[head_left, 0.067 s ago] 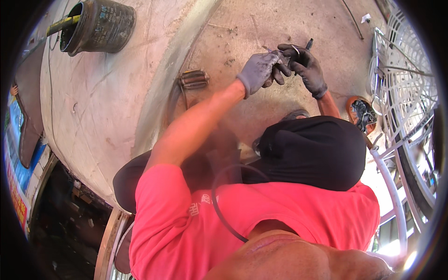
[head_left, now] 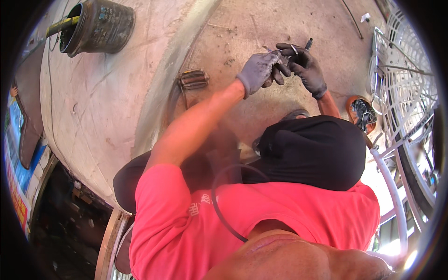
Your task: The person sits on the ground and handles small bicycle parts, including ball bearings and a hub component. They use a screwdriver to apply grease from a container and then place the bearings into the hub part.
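Both my hands meet over the concrete floor at the upper middle, their fingertips close together. My left hand (head_left: 259, 73) wears a grey glove with dark, dirty fingertips; the fingers are curled in a pinch, and what they hold is hidden. My right hand (head_left: 308, 70), in a dark glove, has its fingers bent around something too small to name. A thin silvery piece (head_left: 294, 49) shows at its fingers. Just beyond, a short dark stick-like end (head_left: 309, 43) sticks out; whether the right hand grips it is unclear.
A dark bucket (head_left: 109, 27) with a yellow-and-black handle lies tipped at upper left. Several brown rod-like pieces (head_left: 194, 79) sit on the floor left of my hands. An orange container (head_left: 363, 114) with dark contents stands right, beside a white wire cage (head_left: 406, 70). My bent knees are below.
The fingers of my right hand have shifted very slightly. Otherwise both hands and the things around them stay in place.
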